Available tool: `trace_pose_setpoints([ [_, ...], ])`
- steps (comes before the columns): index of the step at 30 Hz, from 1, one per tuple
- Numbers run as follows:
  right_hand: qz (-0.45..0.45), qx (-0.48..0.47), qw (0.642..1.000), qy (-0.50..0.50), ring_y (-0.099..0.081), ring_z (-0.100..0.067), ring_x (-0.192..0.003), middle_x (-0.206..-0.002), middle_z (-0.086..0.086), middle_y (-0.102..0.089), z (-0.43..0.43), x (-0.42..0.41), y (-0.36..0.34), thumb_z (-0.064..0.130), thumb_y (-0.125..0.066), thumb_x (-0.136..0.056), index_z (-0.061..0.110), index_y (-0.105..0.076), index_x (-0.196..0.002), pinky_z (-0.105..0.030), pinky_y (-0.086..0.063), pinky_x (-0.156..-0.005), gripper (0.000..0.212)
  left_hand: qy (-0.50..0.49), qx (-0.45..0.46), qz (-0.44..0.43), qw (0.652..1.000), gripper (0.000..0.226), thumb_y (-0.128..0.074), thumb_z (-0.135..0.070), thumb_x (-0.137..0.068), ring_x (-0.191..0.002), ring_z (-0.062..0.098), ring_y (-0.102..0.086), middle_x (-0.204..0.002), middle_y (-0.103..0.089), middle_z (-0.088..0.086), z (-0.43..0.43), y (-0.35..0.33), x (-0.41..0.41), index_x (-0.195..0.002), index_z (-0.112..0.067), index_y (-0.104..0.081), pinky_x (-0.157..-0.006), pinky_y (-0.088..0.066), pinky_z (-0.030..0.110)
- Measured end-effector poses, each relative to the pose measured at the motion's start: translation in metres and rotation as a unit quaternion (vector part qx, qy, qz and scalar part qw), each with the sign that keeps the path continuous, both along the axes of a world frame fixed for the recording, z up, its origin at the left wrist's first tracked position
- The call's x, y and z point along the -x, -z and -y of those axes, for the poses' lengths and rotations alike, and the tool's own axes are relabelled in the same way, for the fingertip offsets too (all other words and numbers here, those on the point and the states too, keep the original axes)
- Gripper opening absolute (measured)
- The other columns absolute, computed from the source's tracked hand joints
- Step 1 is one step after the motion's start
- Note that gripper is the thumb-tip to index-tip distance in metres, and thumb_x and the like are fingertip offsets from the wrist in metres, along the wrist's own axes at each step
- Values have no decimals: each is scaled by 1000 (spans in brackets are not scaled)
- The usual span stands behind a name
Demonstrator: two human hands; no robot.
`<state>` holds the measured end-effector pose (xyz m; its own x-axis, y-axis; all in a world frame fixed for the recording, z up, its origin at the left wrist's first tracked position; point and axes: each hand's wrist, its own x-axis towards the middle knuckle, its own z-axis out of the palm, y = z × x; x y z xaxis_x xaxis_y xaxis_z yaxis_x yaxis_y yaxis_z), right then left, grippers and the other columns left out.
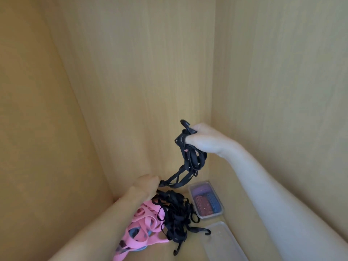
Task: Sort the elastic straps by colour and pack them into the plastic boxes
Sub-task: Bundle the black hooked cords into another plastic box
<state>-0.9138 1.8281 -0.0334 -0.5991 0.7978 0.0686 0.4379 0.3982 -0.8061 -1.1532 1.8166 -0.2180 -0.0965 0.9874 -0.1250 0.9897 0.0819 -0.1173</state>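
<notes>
Matt wood-grain walls (150,72), translucent plastic box (218,215)

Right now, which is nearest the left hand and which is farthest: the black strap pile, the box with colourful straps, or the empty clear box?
From the left hand, which pinches the held black straps:
1. Black strap pile: just below the hand.
2. Box with colourful straps: off to the right, by the wall.
3. Empty clear box: farthest, low on the right.
</notes>
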Motion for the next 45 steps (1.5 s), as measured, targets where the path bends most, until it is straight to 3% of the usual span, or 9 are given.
trace_pose_setpoints([
  [6,131,23,991,7,-48,-19,-60,-61,-2,-53,-8,-13,29,18,-57,-70,13,-61,-69,-30,-35,-61,7,23,-47,-170,984,32,-47,0,-91,-111,26,-58,-117,-65,8,6,-12,7,-117,-13,-62,-86,-47,36],
  [11,196,17,979,62,-33,-19,-54,-57,2,-35,-24,-20,49,10,-57,-77,15,-42,-65,-28,-23,-53,20,-40,-62,-156,985,29,-51,-7,-93,-114,26,-60,-119,-67,7,10,-37,31,-118,-15,-64,-93,-46,36],
  [16,144,18,979,146,-32,-20,-54,-57,0,-34,-33,-33,59,8,-55,-75,14,-43,-67,-28,-23,-53,16,-227,-87,67,968,23,-55,-21,-99,-97,31,-67,-104,-67,10,22,-50,84,-117,-10,-63,-71,-48,31],
  [22,-19,79,984,161,-39,-22,-67,-69,-2,-42,-37,-39,66,13,-59,-84,15,-47,-77,-33,-33,-66,14,-336,-189,425,819,15,-41,-8,-100,-71,28,-48,-78,-55,16,18,-64,86,-94,-3,-55,-57,-29,29],
  [28,-132,185,963,141,-29,-24,-75,-72,-3,-37,-34,-30,71,5,-52,-85,15,-41,-79,-35,-27,-65,16,-276,-203,542,767,18,-45,-4,-91,-53,21,-33,-62,-44,7,15,-97,52,-75,-8,-52,-52,-28,27],
  [35,-61,47,983,165,-31,-21,-71,-73,-3,-35,-31,-23,76,15,-51,-92,18,-39,-76,-35,-25,-68,20,-173,-261,617,722,12,-65,-8,-95,-63,15,-64,-78,-71,5,6,-104,38,-89,-7,-75,-80,-55,27],
  [38,-43,17,983,176,-36,-21,-71,-74,-3,-41,-31,-21,78,14,-51,-92,17,-49,-78,-33,-29,-68,14,-150,-246,658,696,11,-71,-15,-93,-65,13,-70,-79,-72,7,7,-101,30,-89,-6,-76,-76,-60,25],
  [42,-45,101,982,154,-45,-21,-76,-82,-4,-50,-29,-21,76,11,-58,-87,14,-57,-92,-33,-38,-69,6,-143,-265,685,663,27,-74,-24,-91,-72,10,-66,-85,-70,6,11,-96,20,-103,1,-74,-74,-58,23],
  [45,-86,201,968,120,-37,-16,-65,-68,1,-44,-26,-25,74,5,-58,-76,2,-58,-100,-30,-36,-64,24,-151,-297,741,583,26,-71,-24,-93,-99,16,-71,-103,-77,6,14,-98,16,-106,-2,-70,-95,-53,31],
])
